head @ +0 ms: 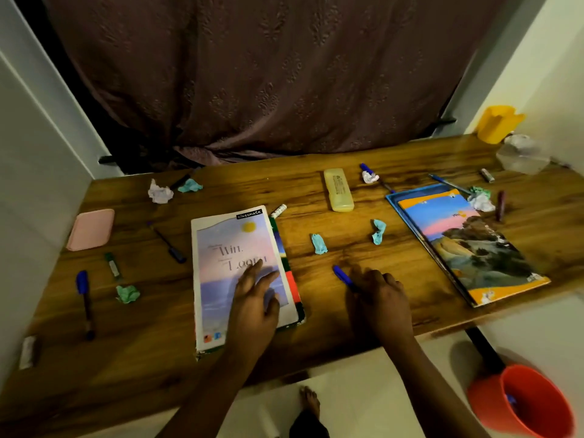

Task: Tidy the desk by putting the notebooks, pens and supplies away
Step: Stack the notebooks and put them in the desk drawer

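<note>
Right now the blue-capped pen point(342, 275) lies on the wooden desk point(347, 317) with its cap end poking out from under the right hand point(377, 295), whose fingers curl down over the barrel; whether they actually pinch it I cannot tell. Just left of that grip, the left hand point(254, 303) rests flat, fingers spread, on the pastel-covered classmate notebook point(234, 263), which sits atop another notebook with a multicoloured edge point(289, 273). Beyond the right hand's fingers lie two crumpled pale-blue paper scraps point(319, 244), and further still a translucent yellow pencil case point(338, 189). Right of the grip sits a stack of landscape-covered notebooks point(471, 245). Far left of the hands lie another blue-capped pen point(83, 298), a green marker point(112, 265) and a pink rectangular pad point(91, 229). Below right, off the desk, stands a red plastic bucket point(531, 403).
</note>
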